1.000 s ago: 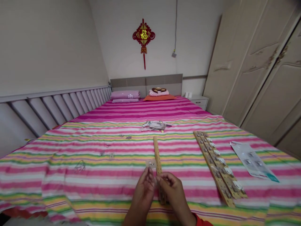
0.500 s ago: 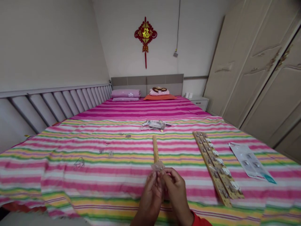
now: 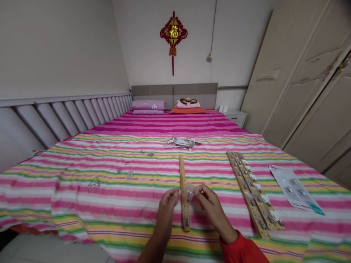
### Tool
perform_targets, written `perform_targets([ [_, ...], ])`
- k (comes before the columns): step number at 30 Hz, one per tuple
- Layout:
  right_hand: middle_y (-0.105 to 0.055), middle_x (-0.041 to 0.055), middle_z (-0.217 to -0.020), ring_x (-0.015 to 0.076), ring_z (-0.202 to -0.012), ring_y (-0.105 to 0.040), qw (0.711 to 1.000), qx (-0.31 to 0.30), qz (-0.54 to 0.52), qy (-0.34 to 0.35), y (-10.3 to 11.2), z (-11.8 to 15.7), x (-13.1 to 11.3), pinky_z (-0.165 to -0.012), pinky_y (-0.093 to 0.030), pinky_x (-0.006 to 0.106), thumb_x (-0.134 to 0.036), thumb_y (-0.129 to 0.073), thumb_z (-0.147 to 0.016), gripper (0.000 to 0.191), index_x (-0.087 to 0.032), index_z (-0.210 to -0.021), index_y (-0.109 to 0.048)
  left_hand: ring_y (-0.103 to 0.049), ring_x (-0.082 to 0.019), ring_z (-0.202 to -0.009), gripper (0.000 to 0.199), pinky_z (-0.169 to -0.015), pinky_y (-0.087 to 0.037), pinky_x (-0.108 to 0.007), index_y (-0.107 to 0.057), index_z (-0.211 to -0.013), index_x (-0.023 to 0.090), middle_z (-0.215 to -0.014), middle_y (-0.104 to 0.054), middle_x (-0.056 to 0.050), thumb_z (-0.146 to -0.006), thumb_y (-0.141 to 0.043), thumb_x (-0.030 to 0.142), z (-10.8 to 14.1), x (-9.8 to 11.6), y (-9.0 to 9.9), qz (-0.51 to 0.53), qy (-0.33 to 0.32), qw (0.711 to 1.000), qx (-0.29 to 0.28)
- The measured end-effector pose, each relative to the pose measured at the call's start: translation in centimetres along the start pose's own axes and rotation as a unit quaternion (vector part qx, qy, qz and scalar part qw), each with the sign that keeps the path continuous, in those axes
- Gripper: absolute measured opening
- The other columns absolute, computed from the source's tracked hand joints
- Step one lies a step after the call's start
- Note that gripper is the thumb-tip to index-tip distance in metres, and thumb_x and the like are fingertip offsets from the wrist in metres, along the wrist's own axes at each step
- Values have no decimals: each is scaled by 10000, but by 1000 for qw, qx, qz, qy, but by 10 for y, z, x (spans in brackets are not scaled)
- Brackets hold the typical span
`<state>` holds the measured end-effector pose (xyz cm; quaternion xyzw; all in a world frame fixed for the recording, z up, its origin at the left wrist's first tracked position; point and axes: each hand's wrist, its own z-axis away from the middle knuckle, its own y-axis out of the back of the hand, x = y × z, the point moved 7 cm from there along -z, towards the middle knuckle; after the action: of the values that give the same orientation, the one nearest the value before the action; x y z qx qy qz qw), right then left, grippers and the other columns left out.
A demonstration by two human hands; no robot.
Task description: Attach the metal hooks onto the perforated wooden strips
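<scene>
Between my right hand's [image 3: 210, 201] thumb and fingers is a small, clear plastic adhesive hook [image 3: 189, 190] with a metal part below it. It hangs over the narrow wooden strip [image 3: 183, 173], which lies lengthwise on the striped bedspread and has rows of small holes. At the strip's near end sits a small metal fitting [image 3: 187, 221]. My left hand [image 3: 168, 204] is left of the strip, its fingers pinched together; a tiny pale bit shows at the tips, too small to name.
Two more wooden strips [image 3: 246, 190] with metal hooks and white discs lie on the right, beside an opened blister pack [image 3: 297, 190]. Clear packaging [image 3: 182, 142] lies farther back. Small metal pieces [image 3: 130, 174] and a thin wire tangle [image 3: 94, 183] are scattered at left.
My hands, formerly together over the strip, have moved apart. The clear hook stays with my right hand, and the strip's near part is now uncovered. The view has shifted slightly.
</scene>
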<state>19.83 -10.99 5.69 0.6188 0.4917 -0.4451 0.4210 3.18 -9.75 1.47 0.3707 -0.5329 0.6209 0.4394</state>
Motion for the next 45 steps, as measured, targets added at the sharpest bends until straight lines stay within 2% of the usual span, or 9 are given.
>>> perform_targets([
  [3, -389, -92, -425, 85, -394, -324, 989, -47, -81, -110, -7, -11, 32, -413, -237, 226, -385, -601, -714, 239, -216, -594, -483, -601, -169, -866, 372, -761, -440, -247, -693, -878, 157, -890, -695, -58, -645, -734, 444, -12, -3, 4, -44, 11, 999, -8],
  [5, -398, -96, -397, 69, -359, -308, 979, -71, -112, -156, -15, -13, 51, -403, -205, 224, -383, -611, -658, 240, -211, -562, -473, -594, -152, -792, 385, -724, -441, -244, -692, -841, 149, -814, -685, -47, -607, -752, 448, -17, -14, 5, -51, 39, 998, -18],
  [9, -397, -99, -384, 49, -320, -269, 968, -84, -129, -200, -24, -8, 79, -379, -153, 220, -372, -585, -620, 222, -209, -541, -456, -569, -125, -670, 386, -634, -427, -228, -679, -771, 134, -701, -653, -23, -562, -766, 447, -20, -36, 9, -73, 66, 995, -20],
  [13, -347, -117, -363, 41, -317, -203, 961, -79, -133, -230, -25, -7, 91, -374, -83, 217, -350, -549, -621, 193, -218, -546, -430, -544, -117, -604, 371, -578, -396, -222, -670, -739, 127, -626, -622, -4, -556, -758, 437, -24, -41, 13, -100, 50, 994, -10],
  [18, -351, -117, -361, 38, -342, -212, 960, -76, -136, -234, -26, -16, 92, -391, -79, 213, -285, -560, -577, 149, -212, -542, -435, -530, -122, -573, 303, -555, -383, -230, -671, -712, 135, -575, -602, 9, -561, -743, 388, -29, -33, 10, -125, 24, 992, -12],
  [22, -339, -116, -374, 44, -373, -229, 960, -79, -143, -226, -29, -22, 94, -410, -108, 209, -265, -573, -557, 141, -206, -533, -446, -555, -139, -595, 234, -594, -416, -247, -672, -702, 146, -577, -614, 6, -582, -728, 339, -32, -36, 10, -127, 2, 992, -26],
  [27, -358, -106, -354, 50, -365, -234, 960, -90, -141, -226, -32, -25, 101, -412, -118, 211, -271, -588, -552, 149, -206, -518, -458, -576, -143, -627, 229, -612, -436, -246, -683, -744, 148, -642, -653, -12, -590, -726, 311, -35, -42, 12, -128, 7, 991, -22],
  [38, -364, -101, -390, 60, -413, -253, 965, -81, -131, -213, -33, -26, 110, -435, -146, 216, -265, -591, -546, 158, -203, -506, -451, -586, -154, -610, 227, -615, -447, -256, -712, -763, 143, -628, -671, -18, -571, -723, 263, -40, -43, 8, -127, -1, 992, -26],
  [45, -324, -111, -391, 59, -417, -234, 967, -77, -122, -210, -34, -27, 113, -442, -146, 219, -279, -566, -548, 149, -207, -503, -443, -608, -189, -718, 184, -707, -463, -283, -738, -790, 170, -747, -696, -40, -627, -689, 238, -43, -46, 13, -181, -46, 982, -7],
])
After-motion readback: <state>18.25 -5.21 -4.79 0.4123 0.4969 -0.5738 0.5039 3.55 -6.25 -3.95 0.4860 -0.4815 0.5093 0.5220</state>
